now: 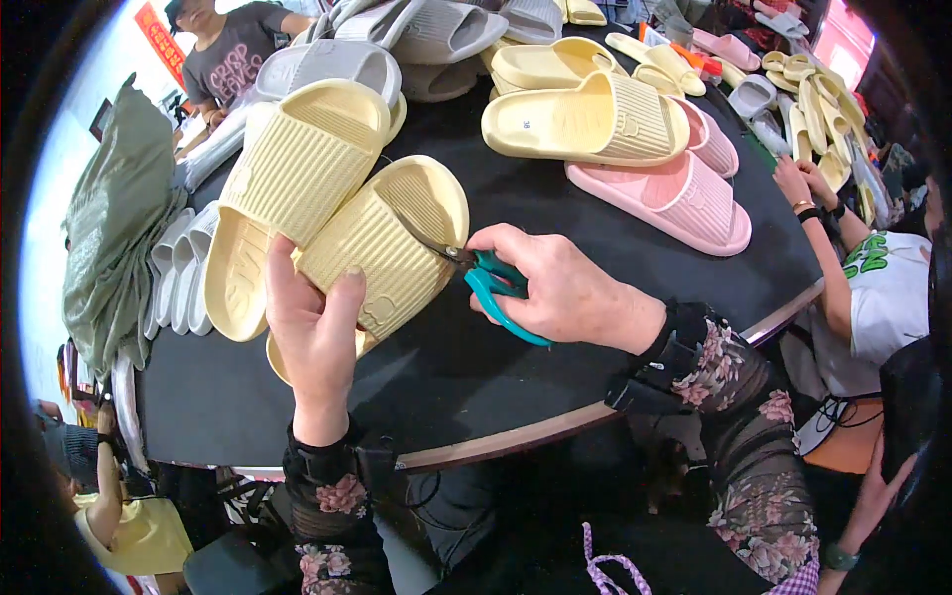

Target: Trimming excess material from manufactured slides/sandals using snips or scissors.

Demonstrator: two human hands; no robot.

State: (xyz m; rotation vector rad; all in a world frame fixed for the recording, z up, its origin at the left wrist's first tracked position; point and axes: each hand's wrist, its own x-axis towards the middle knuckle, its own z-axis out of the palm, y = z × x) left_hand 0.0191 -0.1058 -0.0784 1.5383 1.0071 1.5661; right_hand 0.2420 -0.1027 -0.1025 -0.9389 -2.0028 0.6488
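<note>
My left hand [315, 332] grips a yellow slide slipper [397, 253] by its ribbed strap, with the thumb across the strap. Its partner, another yellow slipper [302, 164], lies against it on the left, touching my fingers. In my right hand [565, 288] is a pair of small scissors [501, 293] with teal handles. Their dark blades lie over the right edge of the held slipper's strap. Part of the sole is hidden behind my left hand.
Yellow slippers [585, 119] rest on pink slippers [664, 198] at the back right of the black table [496, 377]. Grey slippers [426, 35] are heaped at the back. Green cloth [119, 228] hangs at the left. Co-workers sit around, one person's hands [803, 188] at the right edge.
</note>
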